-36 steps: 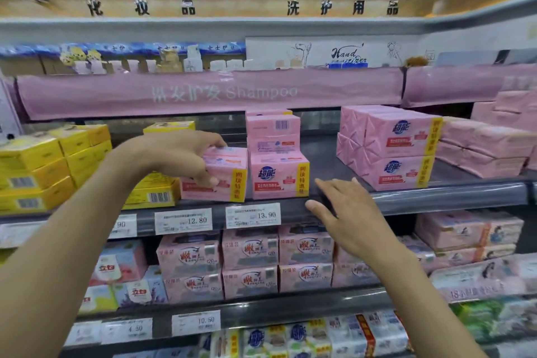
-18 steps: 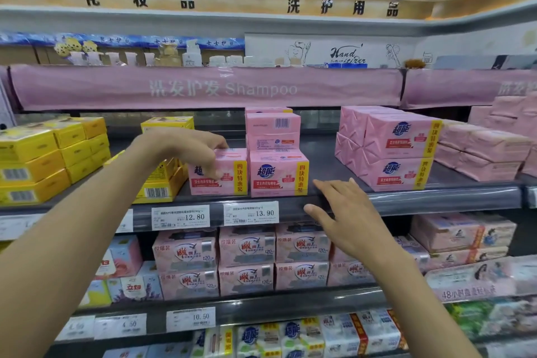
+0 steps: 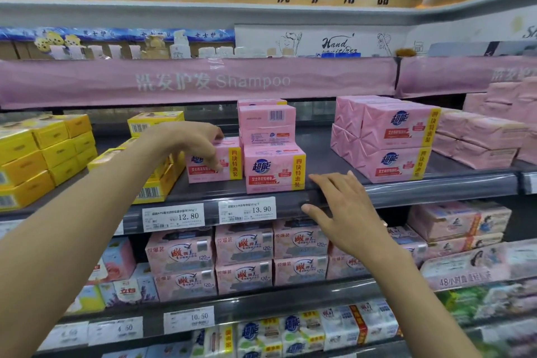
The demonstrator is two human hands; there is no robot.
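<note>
Left grip pinches the pink soap pack; right grip lies flat-fingered, touching the shelf edge.

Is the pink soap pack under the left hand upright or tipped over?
Upright: the pink soap pack stands flat on the shelf, label facing out.

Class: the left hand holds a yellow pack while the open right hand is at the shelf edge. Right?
No: the head view shows the left hand holding a pink pack, not yellow; the open right hand is at the shelf edge.
</note>
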